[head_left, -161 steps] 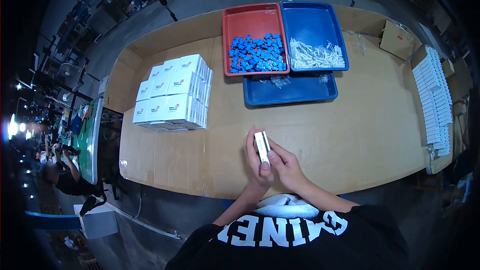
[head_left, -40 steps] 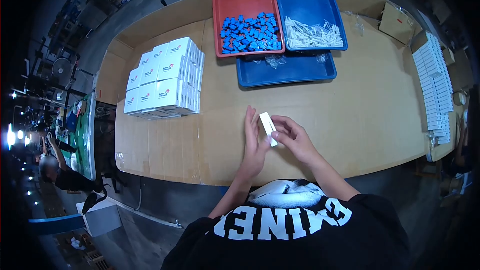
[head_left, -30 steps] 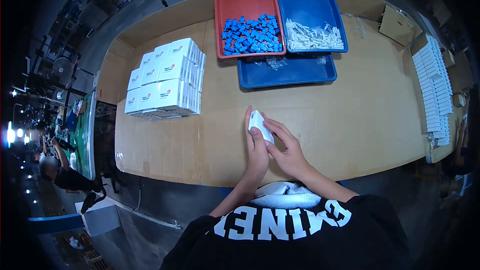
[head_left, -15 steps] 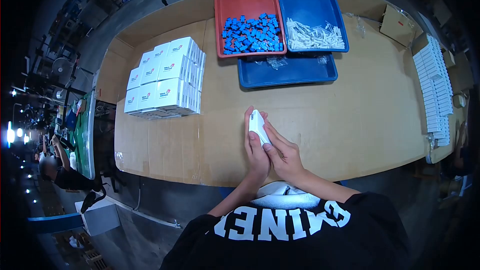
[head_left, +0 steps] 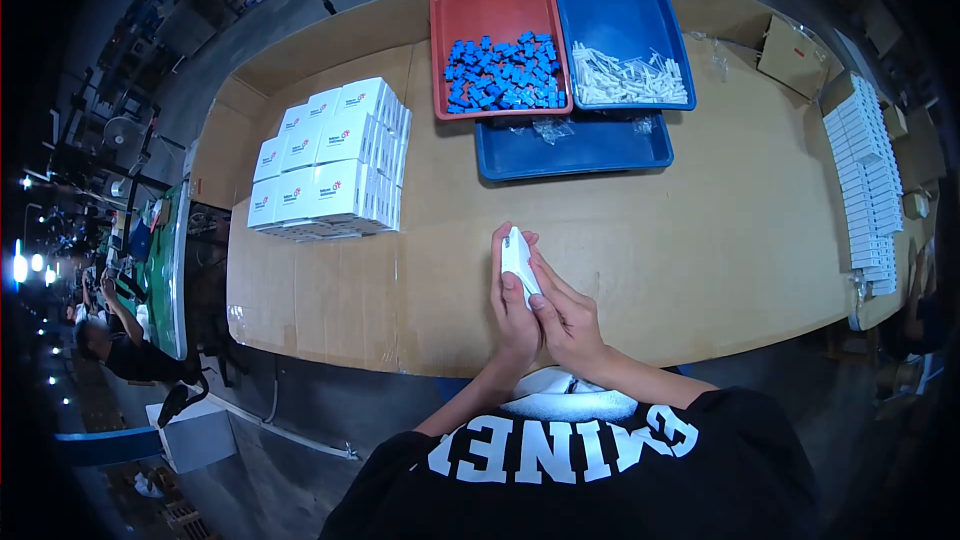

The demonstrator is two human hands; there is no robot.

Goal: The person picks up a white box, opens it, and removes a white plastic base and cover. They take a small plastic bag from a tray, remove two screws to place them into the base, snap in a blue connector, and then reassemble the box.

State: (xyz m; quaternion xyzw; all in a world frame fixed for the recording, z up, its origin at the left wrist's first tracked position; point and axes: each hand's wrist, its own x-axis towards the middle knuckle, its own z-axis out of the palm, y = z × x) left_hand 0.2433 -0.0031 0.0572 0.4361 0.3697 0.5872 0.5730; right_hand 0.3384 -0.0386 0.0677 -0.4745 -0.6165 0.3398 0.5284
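Between my two hands, above the near middle of the table, is a small white box with a dark mark at its far end. My left hand is closed along the box's left side, with the thumb on its near part. Pressed against the right side is my right hand, fingers stretched along the box and thumb close to the left thumb. My palms and fingers hide much of the box.
White boxes with a printed logo are stacked at the left. A red tray holds blue parts; a blue tray holds white sticks. Below lies another blue tray. White pieces line the right edge. A person is far left.
Both hands still grip the white box in nearly the same pose. The box sits slightly lower in view, and its far end is tilted a little differently.
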